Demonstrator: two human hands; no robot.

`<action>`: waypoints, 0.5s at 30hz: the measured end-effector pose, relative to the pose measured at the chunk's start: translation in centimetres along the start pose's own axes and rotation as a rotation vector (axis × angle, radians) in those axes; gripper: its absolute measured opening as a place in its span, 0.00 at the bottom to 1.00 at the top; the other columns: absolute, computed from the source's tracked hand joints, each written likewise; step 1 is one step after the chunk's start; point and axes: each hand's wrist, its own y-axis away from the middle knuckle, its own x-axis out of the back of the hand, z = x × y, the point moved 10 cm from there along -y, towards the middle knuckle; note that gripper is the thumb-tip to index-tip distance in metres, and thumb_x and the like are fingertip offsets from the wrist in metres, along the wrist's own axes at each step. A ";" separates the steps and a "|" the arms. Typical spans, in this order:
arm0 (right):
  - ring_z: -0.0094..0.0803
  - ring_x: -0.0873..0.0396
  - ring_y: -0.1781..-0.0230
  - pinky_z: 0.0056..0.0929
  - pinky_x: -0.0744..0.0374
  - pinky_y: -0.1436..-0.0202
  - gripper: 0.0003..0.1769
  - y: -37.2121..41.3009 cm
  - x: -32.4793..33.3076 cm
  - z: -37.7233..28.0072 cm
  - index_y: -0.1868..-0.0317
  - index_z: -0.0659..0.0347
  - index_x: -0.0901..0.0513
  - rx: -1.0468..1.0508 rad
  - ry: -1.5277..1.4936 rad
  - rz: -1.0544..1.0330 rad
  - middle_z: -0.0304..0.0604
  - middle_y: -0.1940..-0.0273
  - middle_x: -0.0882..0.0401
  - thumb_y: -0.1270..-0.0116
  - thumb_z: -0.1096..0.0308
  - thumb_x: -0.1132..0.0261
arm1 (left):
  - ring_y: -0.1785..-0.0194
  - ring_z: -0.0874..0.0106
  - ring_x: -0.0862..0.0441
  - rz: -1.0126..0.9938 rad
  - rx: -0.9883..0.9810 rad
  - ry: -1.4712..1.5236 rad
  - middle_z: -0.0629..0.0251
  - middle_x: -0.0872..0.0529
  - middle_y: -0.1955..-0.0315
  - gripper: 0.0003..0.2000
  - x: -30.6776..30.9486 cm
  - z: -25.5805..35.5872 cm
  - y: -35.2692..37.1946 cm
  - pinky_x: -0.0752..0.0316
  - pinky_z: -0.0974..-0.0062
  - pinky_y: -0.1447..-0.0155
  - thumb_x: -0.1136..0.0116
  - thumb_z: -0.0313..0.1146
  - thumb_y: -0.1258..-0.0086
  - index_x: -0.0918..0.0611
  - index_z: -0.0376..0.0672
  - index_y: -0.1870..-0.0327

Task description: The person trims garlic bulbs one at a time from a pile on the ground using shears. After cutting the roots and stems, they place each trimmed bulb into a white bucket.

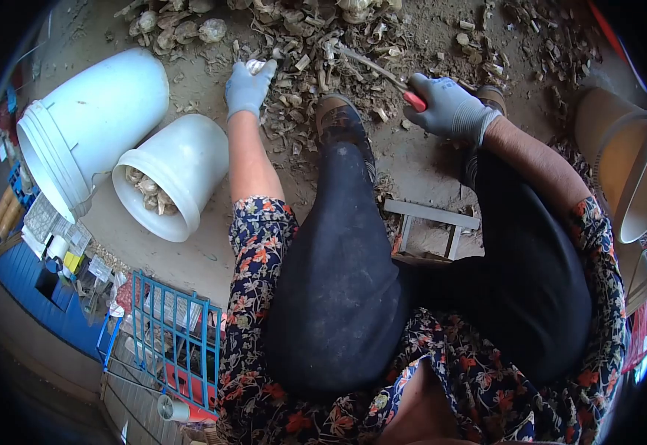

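My left hand (248, 90), in a light grey glove, is closed on a garlic bulb (255, 67) above the littered floor; part of the bulb shows at the fingertips. In my right hand (450, 107), gloved the same way, is a knife (372, 65) with a red handle and a long narrow blade. The blade points up and left, its tip over the dry garlic scraps (331, 70). Beyond my left hand lie more garlic bulbs (212, 30), heaped along the far side.
A white bucket (197, 148) lies on its side at left with garlic bulbs inside. Behind it a larger white bucket (116, 93) is tipped over. Another bucket (613, 126) lies at right. A blue metal rack (179, 334) stands lower left. Between my legs is a stool frame (431, 213).
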 end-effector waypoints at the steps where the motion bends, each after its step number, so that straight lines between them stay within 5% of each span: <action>1: 0.55 0.19 0.57 0.46 0.22 0.53 0.21 0.0 0.1 -0.1 0.54 0.67 0.28 0.028 0.049 0.025 0.62 0.64 0.19 0.36 0.56 0.40 | 0.53 0.55 0.17 -0.069 -0.086 0.381 0.51 0.19 0.62 0.36 -0.3 0.9 0.3 0.21 0.60 0.48 0.30 0.45 0.44 0.35 0.38 0.38; 2: 0.54 0.19 0.57 0.45 0.22 0.54 0.21 0.1 0.4 -0.3 0.53 0.66 0.29 0.055 0.099 0.053 0.62 0.64 0.19 0.35 0.56 0.40 | 0.53 0.55 0.17 -0.063 -0.091 0.377 0.51 0.19 0.62 0.36 -0.1 0.8 0.7 0.21 0.60 0.48 0.30 0.45 0.44 0.35 0.38 0.38; 4: 0.53 0.18 0.58 0.45 0.21 0.55 0.21 0.5 1.0 -1.1 0.52 0.65 0.30 0.096 0.157 0.112 0.60 0.63 0.19 0.35 0.56 0.40 | 0.56 0.63 0.17 -0.168 -0.278 1.313 0.54 0.19 0.61 0.32 1.1 4.0 4.6 0.18 0.66 0.54 0.29 0.29 0.45 0.34 0.38 0.40; 7: 0.52 0.19 0.60 0.47 0.21 0.57 0.22 1.8 3.7 -4.3 0.52 0.62 0.30 0.232 0.276 0.426 0.54 0.61 0.21 0.37 0.55 0.37 | 0.58 0.66 0.17 -0.222 -0.446 1.531 0.55 0.20 0.58 0.31 2.8 8.6 9.0 0.17 0.69 0.56 0.31 0.21 0.45 0.34 0.39 0.40; 10: 0.51 0.19 0.62 0.46 0.22 0.59 0.22 2.5 4.9 -6.7 0.53 0.61 0.30 0.279 0.384 0.535 0.54 0.63 0.22 0.37 0.54 0.36 | 0.58 0.65 0.17 -0.286 -0.587 1.591 0.55 0.22 0.54 0.31 4.4 11.7 11.4 0.17 0.67 0.55 0.32 0.22 0.44 0.35 0.39 0.40; 15: 0.44 0.22 0.60 0.43 0.25 0.56 0.27 2.8 4.8 -7.1 0.46 0.61 0.33 0.202 0.517 0.476 0.49 0.61 0.25 0.39 0.56 0.36 | 0.51 0.74 0.21 -0.225 -0.481 1.259 0.61 0.21 0.54 0.34 4.6 12.2 12.8 0.23 0.77 0.47 0.34 0.21 0.47 0.35 0.33 0.37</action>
